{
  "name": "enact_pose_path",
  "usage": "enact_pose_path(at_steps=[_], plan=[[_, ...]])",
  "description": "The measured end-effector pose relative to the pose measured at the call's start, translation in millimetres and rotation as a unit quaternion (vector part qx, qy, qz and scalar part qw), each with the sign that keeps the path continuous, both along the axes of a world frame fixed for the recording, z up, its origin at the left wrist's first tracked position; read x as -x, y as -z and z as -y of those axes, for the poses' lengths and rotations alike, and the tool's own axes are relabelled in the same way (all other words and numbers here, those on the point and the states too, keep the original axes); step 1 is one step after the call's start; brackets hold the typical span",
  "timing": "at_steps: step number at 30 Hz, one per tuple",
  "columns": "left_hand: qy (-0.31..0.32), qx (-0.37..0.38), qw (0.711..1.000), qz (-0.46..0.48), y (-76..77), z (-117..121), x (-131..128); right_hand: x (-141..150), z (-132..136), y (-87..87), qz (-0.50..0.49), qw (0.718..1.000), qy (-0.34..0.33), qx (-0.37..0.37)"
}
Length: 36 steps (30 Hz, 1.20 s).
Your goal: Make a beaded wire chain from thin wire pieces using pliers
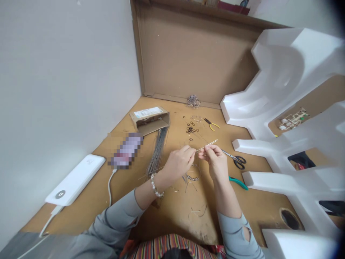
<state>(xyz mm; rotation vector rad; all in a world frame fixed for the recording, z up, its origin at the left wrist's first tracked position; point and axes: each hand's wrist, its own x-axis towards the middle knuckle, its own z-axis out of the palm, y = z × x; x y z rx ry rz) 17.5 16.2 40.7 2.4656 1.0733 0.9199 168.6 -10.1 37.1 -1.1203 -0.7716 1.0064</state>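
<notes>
A thin, pale metal wire (212, 142) slants up to the right between my hands above the table. My left hand (180, 162) is closed on its lower end, the fingertips pinched together. My right hand (216, 159) pinches the same wire farther along, and its tip sticks out past the fingers. Beyond them several small black rings (190, 129) lie in a loose cluster. A coil of beads or links (193, 178) and short wire pieces (191, 187) lie below the hands. A bundle of grey wires (157, 151) comes from an open cardboard box (151, 120).
On the right lie yellow-handled pliers (215, 126), black-handled scissors (239, 160) and a teal-handled tool (238, 182), beside white foam pieces (262, 180). A tangle of wire (193, 101) sits at the back. On the left are a blurred phone (128, 149) and a white power bank (77, 180) with cables.
</notes>
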Motion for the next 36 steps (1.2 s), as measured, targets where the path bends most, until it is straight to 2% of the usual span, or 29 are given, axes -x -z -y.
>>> enact_pose_path(at_steps=[5,8,10,13,15,19,23,27,29,33,36], plan=[[0.028,0.057,0.995,0.079,-1.2,-6,4,-6,0,1.1,-0.004,1.0,-0.001,0.001],[0.02,0.095,0.985,0.141,-1.6,-10,5,-6,0,0.4,-0.013,1.0,-0.007,-0.011],[0.017,0.15,0.97,0.189,-0.5,-13,4,-5,1,0.1,-0.017,1.0,-0.009,-0.021],[0.031,0.268,0.932,0.24,-1.2,-15,3,-4,2,0.1,-0.014,0.999,-0.011,-0.029],[0.037,0.308,0.917,0.249,-4.2,-15,3,-4,3,0.1,-0.011,0.999,-0.022,-0.03],[0.049,0.29,0.931,0.219,-9.6,-13,3,-2,3,0.4,-0.002,0.998,-0.049,-0.026],[0.063,0.253,0.948,0.182,-7.8,-11,3,1,3,0.3,0.001,0.998,-0.05,-0.029],[0.073,0.258,0.946,0.182,-5.0,-12,4,2,4,-0.3,0.001,0.998,-0.05,-0.029],[0.076,0.296,0.932,0.195,-4.9,-13,3,2,5,-0.1,0.004,0.999,-0.048,-0.025],[0.06,0.404,0.885,0.224,-6.5,-16,3,1,4,1.7,0.007,0.999,-0.051,-0.018],[0.076,0.445,0.858,0.245,-6.5,-19,5,0,4,2.4,-0.012,0.998,-0.064,-0.013]])
